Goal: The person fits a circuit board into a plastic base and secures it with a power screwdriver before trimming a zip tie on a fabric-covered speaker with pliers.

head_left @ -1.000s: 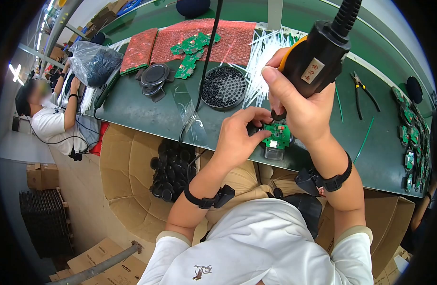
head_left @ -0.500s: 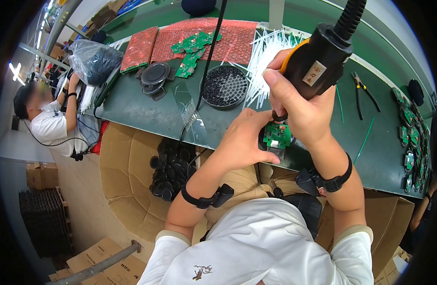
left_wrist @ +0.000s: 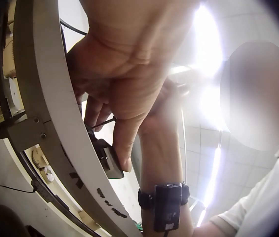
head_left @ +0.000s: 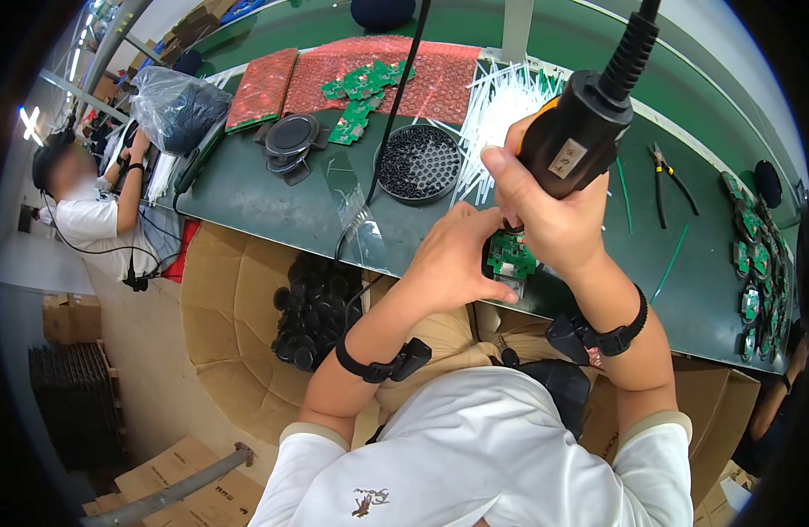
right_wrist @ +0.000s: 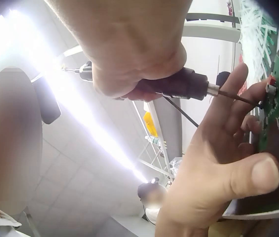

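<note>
My right hand (head_left: 558, 220) grips a black corded electric screwdriver (head_left: 573, 140) that stands upright over a green circuit board (head_left: 512, 256). In the right wrist view, the thin bit (right_wrist: 239, 98) reaches down to a small screw at the board's surface. My left hand (head_left: 453, 259) spans the board's left side, with its thumb at the near edge and fingers toward the far edge. The left wrist view has the dark housing (left_wrist: 109, 160) under the board between that thumb and the fingers. Part of the board is hidden beneath the right hand.
A round tray of small black screws (head_left: 380, 171) stands beyond the left hand, near white strips (head_left: 492, 123). Cutters (head_left: 661, 184) and several assembled boards (head_left: 749, 263) lie on the right. Red bubble wrap (head_left: 439, 79) bears more boards. A carton (head_left: 228, 307) with black round parts adjoins the table.
My left thumb has left the top of the board and moved to its near edge, with the hand spread wider. The screwdriver has come slightly lower and to the left.
</note>
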A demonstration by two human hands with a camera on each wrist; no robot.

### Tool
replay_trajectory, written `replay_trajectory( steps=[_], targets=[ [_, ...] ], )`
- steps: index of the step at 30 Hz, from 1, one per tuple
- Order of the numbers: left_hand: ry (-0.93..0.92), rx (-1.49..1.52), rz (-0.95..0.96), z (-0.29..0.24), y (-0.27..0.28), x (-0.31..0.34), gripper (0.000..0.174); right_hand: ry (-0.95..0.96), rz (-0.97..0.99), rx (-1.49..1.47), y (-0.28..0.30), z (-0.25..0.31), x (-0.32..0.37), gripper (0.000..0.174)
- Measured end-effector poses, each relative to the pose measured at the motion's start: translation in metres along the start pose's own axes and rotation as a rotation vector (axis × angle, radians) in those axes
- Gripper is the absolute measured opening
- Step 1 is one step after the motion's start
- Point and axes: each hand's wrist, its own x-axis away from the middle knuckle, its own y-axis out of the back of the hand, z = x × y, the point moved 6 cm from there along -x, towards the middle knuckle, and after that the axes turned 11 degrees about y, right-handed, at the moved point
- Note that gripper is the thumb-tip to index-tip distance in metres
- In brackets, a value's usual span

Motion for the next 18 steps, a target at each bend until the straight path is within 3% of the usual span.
replay_trajectory(
  steps=[5,9,11,13,15,17,18],
  targets=[
    [0.043,-0.06,0.026,-0.005,0.002,0.001,0.088,0.007,-0.04,-0.029,0.004,-0.001,0.003,0.019],
    [-0.028,-0.047,-0.007,-0.004,0.005,0.001,0.091,0.009,-0.037,0.002,0.0,0.004,0.001,0.02],
    [-0.001,-0.096,0.121,-0.006,0.003,0.003,0.104,-0.16,-0.026,0.021,0.009,0.007,-0.007,0.022],
    [-0.095,-0.047,0.092,-0.006,-0.001,0.01,0.109,0.006,-0.103,0.03,0.036,0.015,-0.02,0.033],
    [-0.201,-0.092,0.015,-0.01,0.0,0.013,0.111,0.002,-0.11,0.103,0.062,0.018,-0.023,0.038],
    [-0.123,-0.16,0.03,-0.024,0.0,0.023,0.109,0.059,-0.056,0.139,0.083,0.016,-0.018,0.045],
    [-0.207,-0.159,-0.057,-0.029,0.004,0.027,0.108,0.057,0.004,0.21,0.09,0.022,-0.014,0.048]
  ],
)
